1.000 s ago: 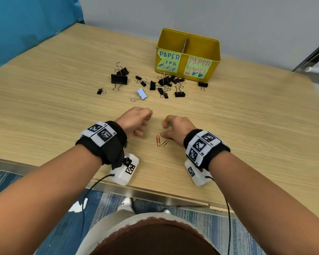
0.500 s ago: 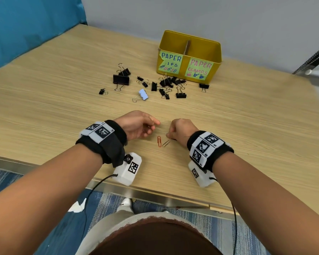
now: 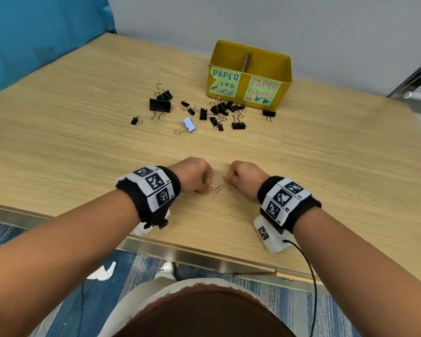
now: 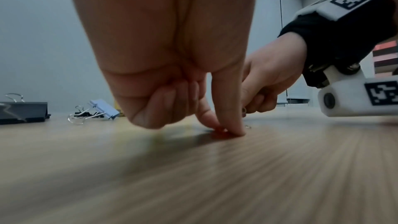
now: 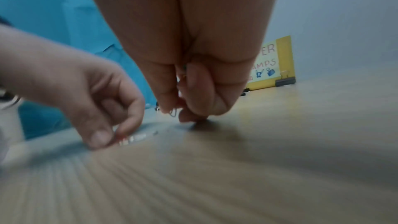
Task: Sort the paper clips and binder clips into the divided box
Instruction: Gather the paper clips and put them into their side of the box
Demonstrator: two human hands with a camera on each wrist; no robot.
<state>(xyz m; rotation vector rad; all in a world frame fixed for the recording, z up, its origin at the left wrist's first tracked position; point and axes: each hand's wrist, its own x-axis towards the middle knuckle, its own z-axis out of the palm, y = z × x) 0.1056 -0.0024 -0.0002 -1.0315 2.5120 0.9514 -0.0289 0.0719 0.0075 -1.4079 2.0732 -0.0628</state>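
Note:
A red paper clip point(image 4: 219, 129) lies on the wooden table near its front edge, and my left hand point(image 3: 206, 188) pinches it between thumb and index fingertip against the wood. A bronze paper clip point(image 3: 218, 188) lies loose just to its right. My right hand point(image 3: 229, 178) is curled beside it; the right wrist view shows a few paper clips point(image 5: 173, 112) held in its fingers. Several black binder clips point(image 3: 219, 109) and a light blue binder clip point(image 3: 189, 124) lie scattered farther back. The yellow divided box point(image 3: 286, 69) stands behind them, labelled for clips on the left and clamps on the right.
A large black binder clip point(image 3: 159, 105) lies at the left of the scatter and a small one point(image 3: 269, 113) sits by the box's right front corner. The table's metal front edge point(image 3: 204, 260) runs close under my wrists. A blue panel point(image 3: 34, 32) stands at the far left.
My left hand has moved right and down onto the red paper clip and now pinches it. The right hand has stayed by the clips, fingers curled tighter.

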